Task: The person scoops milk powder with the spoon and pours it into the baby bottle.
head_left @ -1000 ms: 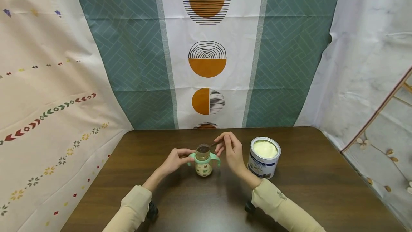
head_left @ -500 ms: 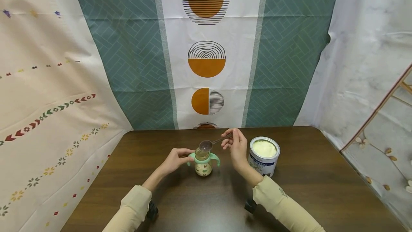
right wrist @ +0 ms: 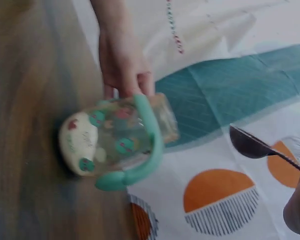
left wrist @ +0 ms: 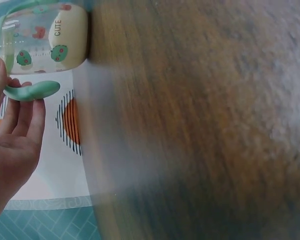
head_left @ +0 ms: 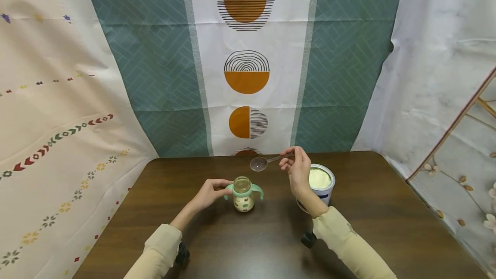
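Note:
A clear baby bottle (head_left: 243, 201) with printed pictures and a mint green two-handled collar stands upright and uncapped on the table. Cream-coloured powder lies at its bottom in the left wrist view. My left hand (head_left: 209, 193) grips the bottle's left handle (left wrist: 34, 91) between thumb and fingers. My right hand (head_left: 299, 171) pinches the handle end of a see-through measuring spoon (head_left: 258, 164). The spoon's bowl (right wrist: 247, 143) is held in the air, above and right of the bottle's open mouth. Behind the right hand stands an open tin (head_left: 323, 193) of pale powder, partly hidden by that hand and wrist.
The brown wooden table (head_left: 248, 249) runs back to a hanging cloth (head_left: 248, 38) with orange circles and green side panels. Pale patterned cloths hang at the left and right. A black wrist camera (head_left: 308, 239) sits below the right forearm.
The right hand has carried the spoon from the bottle's mouth up and to the right, toward the tin. The left hand keeps its hold on the bottle's handle.

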`<move>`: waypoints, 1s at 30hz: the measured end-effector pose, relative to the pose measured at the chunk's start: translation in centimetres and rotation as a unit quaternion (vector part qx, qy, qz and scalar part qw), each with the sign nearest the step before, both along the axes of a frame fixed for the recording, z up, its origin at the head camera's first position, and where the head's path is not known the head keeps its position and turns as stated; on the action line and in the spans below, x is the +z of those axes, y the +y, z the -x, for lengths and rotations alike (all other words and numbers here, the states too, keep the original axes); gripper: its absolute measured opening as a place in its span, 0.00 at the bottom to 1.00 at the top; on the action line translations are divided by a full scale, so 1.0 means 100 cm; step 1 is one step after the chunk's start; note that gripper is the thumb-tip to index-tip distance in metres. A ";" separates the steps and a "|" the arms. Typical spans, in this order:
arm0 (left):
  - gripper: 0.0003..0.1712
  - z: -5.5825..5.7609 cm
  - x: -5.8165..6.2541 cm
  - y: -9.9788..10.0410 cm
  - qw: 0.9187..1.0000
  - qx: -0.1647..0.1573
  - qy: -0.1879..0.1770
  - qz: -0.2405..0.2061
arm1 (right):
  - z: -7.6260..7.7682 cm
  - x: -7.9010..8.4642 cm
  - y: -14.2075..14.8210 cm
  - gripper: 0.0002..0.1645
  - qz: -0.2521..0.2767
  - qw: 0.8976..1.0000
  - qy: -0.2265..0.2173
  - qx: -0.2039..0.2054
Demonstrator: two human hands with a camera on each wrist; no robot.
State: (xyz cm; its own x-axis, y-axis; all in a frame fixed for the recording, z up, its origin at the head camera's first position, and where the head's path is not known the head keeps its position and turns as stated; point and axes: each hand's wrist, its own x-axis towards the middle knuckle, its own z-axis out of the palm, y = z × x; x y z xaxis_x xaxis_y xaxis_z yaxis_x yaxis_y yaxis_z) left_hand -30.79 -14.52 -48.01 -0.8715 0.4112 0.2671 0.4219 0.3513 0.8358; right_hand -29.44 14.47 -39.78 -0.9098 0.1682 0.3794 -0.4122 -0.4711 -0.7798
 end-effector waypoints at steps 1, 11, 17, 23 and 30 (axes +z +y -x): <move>0.19 0.000 -0.001 0.000 1.000 0.001 0.000 0.000 | 0.001 0.001 0.004 0.21 0.002 1.000 -0.008 -0.001; 0.19 -0.017 0.026 0.006 1.000 -0.008 -0.023 0.009 | 0.006 0.018 0.035 0.21 0.029 0.996 -0.082 0.020; 0.18 -0.018 0.027 0.006 1.000 -0.009 -0.024 0.004 | 0.007 0.026 0.050 0.21 0.075 0.990 -0.109 0.039; 0.18 -0.017 0.027 0.005 1.000 -0.007 -0.022 0.003 | 0.008 0.029 0.057 0.21 0.090 0.986 -0.132 0.041; 0.18 -0.017 0.025 0.005 1.000 -0.007 -0.021 0.005 | 0.009 0.028 0.060 0.23 0.092 0.985 -0.137 0.050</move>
